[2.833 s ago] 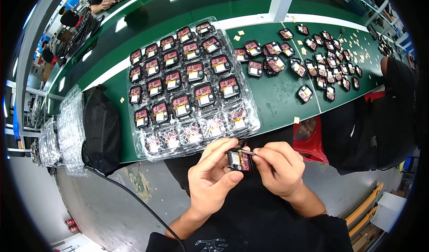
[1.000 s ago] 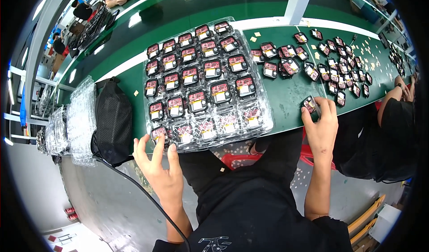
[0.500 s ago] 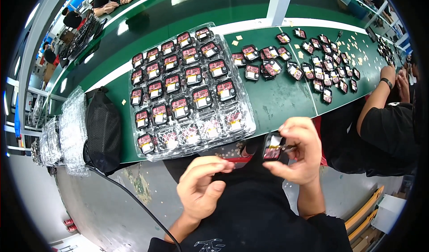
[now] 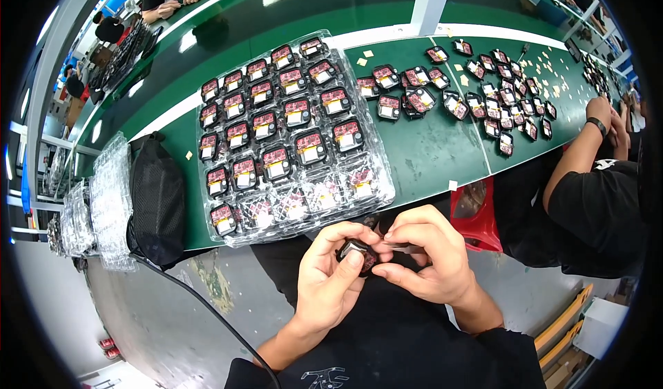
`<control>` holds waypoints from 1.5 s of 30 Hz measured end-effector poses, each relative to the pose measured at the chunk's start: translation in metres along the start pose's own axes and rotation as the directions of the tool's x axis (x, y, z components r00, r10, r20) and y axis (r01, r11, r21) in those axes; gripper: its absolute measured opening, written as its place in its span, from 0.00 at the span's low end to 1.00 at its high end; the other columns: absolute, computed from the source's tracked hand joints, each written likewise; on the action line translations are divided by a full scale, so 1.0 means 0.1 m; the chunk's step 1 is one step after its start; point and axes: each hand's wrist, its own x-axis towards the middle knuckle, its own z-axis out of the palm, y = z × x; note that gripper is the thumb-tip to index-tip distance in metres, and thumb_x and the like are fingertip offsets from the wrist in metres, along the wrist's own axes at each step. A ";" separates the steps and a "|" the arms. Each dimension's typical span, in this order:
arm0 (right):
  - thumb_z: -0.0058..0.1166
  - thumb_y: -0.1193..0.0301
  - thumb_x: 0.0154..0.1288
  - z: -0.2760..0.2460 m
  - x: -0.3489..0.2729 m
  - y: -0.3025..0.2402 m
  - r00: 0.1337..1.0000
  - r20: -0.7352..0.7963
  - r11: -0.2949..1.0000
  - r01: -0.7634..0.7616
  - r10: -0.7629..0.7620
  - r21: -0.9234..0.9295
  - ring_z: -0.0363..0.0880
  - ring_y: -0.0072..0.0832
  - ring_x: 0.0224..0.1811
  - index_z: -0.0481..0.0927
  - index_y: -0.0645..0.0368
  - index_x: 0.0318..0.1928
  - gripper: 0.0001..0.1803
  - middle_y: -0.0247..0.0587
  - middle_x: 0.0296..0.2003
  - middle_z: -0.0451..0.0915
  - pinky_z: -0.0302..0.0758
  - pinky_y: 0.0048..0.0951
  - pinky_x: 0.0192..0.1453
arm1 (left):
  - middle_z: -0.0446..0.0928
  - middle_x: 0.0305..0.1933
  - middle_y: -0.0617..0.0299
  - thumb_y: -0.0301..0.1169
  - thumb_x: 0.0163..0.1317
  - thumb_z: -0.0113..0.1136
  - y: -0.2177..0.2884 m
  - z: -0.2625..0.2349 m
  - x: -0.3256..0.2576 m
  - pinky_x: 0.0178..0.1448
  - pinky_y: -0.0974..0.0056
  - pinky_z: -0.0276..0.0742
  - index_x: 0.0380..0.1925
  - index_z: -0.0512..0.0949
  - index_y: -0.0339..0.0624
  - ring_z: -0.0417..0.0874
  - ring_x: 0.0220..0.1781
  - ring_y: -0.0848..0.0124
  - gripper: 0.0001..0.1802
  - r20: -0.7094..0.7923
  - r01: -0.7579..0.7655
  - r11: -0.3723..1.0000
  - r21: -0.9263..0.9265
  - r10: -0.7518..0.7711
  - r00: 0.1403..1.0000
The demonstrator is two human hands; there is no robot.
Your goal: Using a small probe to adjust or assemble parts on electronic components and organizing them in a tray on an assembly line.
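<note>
Just in front of my body, my left hand [image 4: 328, 278] is closed around a small black device [image 4: 359, 255], its thumb pressing on the face. My right hand [image 4: 435, 254] meets it from the right, pinching a thin, dark metallic tool [image 4: 407, 249] whose exact kind I cannot make out. My fingers cover much of the device. Beyond my hands, a stacked clear plastic tray [image 4: 383, 175] lies on the green table. Rows of similar black devices with red-patterned faces, such as this device [image 4: 311, 147], sit in its pockets. Most pockets of the nearest row show only clear plastic.
More black devices [image 4: 506, 104] lie loose on the green table [image 4: 442, 154] to the right, among small pale squares [image 4: 545, 75]. A black bag [image 4: 160, 202] and stacked clear trays [image 4: 114, 202] stand left. A co-worker's arm [image 4: 577, 151] reaches in at right.
The device has passed from my right hand into my left, which has closed on it. My right hand has moved left and down to meet it, keeping the thin tool.
</note>
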 end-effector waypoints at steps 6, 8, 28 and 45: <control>0.74 0.77 0.60 0.18 -0.10 0.01 0.931 -0.120 0.907 -0.296 0.344 0.301 0.81 0.23 0.44 0.74 0.66 0.58 0.29 0.43 0.52 0.69 0.84 0.24 0.46 | 0.62 0.75 0.43 0.21 0.76 0.53 0.04 0.08 -0.01 0.75 0.53 0.72 0.78 0.53 0.40 0.66 0.77 0.54 0.34 0.089 -0.041 0.999 -0.001 0.040 0.995; 0.72 0.78 0.62 0.20 -0.13 0.06 0.943 -0.134 0.920 -0.254 0.304 0.299 0.80 0.22 0.44 0.72 0.66 0.60 0.29 0.43 0.52 0.71 0.83 0.24 0.46 | 0.63 0.74 0.40 0.20 0.74 0.56 0.00 0.09 -0.04 0.77 0.47 0.71 0.79 0.53 0.43 0.67 0.78 0.48 0.37 0.068 -0.114 0.978 0.174 0.103 0.992; 0.69 0.78 0.49 0.05 -0.04 0.16 0.933 -0.095 0.776 0.230 -0.348 -0.587 0.79 0.28 0.28 0.89 0.62 0.42 0.16 0.37 0.36 0.82 0.76 0.28 0.31 | 0.74 0.65 0.49 0.16 0.57 0.75 0.01 -0.08 0.00 0.72 0.54 0.77 0.67 0.70 0.31 0.76 0.72 0.53 0.37 -0.041 -0.129 0.974 0.184 0.139 0.989; 0.74 0.80 0.49 0.06 0.00 0.07 0.985 -0.117 0.895 0.063 -0.128 -0.442 0.80 0.33 0.28 0.87 0.63 0.43 0.17 0.41 0.34 0.82 0.76 0.30 0.28 | 0.69 0.68 0.50 0.12 0.57 0.72 0.05 -0.08 -0.01 0.69 0.57 0.80 0.66 0.71 0.27 0.79 0.69 0.53 0.35 -0.026 -0.133 0.935 0.328 0.150 0.988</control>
